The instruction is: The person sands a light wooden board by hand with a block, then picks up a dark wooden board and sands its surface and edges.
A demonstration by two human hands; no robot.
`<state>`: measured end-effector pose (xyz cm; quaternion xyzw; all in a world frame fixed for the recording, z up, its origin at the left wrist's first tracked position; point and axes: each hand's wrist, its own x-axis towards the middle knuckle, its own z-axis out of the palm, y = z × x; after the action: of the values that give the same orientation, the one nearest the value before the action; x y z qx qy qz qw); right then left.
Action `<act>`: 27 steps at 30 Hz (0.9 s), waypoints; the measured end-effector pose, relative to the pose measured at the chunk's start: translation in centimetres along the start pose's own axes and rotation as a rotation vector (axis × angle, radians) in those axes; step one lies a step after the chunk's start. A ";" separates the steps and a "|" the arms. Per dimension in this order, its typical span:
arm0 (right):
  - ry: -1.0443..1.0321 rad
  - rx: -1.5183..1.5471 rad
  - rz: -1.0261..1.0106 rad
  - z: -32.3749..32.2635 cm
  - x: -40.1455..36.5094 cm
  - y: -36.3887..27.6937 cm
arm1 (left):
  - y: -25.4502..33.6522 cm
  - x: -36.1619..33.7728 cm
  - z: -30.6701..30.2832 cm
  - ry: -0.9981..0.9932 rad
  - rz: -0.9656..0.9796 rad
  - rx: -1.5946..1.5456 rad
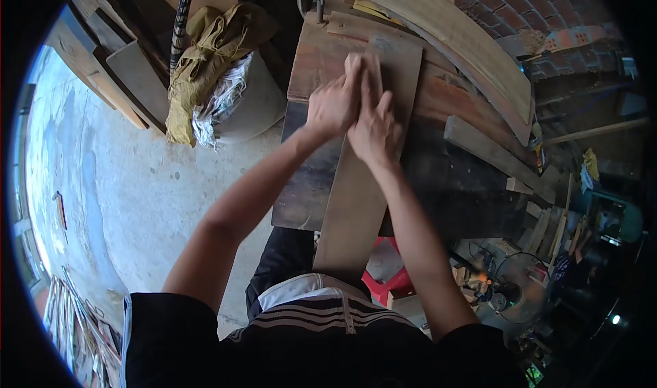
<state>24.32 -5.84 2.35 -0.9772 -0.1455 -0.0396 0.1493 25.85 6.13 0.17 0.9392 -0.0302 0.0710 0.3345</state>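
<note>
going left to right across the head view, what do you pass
floor → sack → left hand → right hand → curved board → brick wall

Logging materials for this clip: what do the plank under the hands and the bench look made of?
Plank: wood, bare and matt, pale brown with faint lengthwise grain. Bench: probably wood too, dark stained boards, finish unclear.

A woodworking shop (stacked planks (472, 42), workbench (452, 176)).
</note>
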 end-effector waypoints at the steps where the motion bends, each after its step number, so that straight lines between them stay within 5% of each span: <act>1: 0.037 -0.002 -0.013 0.4 3.5 0.5 | -0.7 3.6 0.1 -0.016 -0.011 0.020; 2: 0.010 0.022 0.014 0.8 7.5 1.1 | -2.0 6.7 0.9 0.055 0.045 0.016; 3: -0.012 0.037 0.035 0.9 10.6 1.6 | -1.0 10.8 -1.1 -0.146 -0.094 0.068; 5: -0.023 0.009 0.044 1.0 11.8 1.9 | -1.7 11.6 0.5 0.011 -0.024 0.103; 7: -0.074 0.026 0.089 0.4 10.1 1.7 | -0.7 10.6 -0.2 -0.141 -0.169 0.056; 15: -0.020 -0.069 0.045 -2.6 -18.7 0.3 | 5.4 -17.6 1.5 -0.207 0.108 0.074; 18: -0.090 -0.050 0.041 -3.6 -24.0 0.5 | 7.5 -22.3 1.0 -0.282 0.118 0.091; 22: -0.050 -0.068 0.089 -2.6 -19.1 1.4 | 6.7 -16.7 1.2 -0.252 0.173 0.059; 27: 0.040 -0.074 0.133 -1.7 -3.3 5.6 | 4.6 0.0 4.3 -0.082 0.197 0.046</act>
<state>22.75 -12.36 2.05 -0.9886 -0.0759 -0.0542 0.1184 25.86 -0.18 -0.24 0.9414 -0.1342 0.0655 0.3025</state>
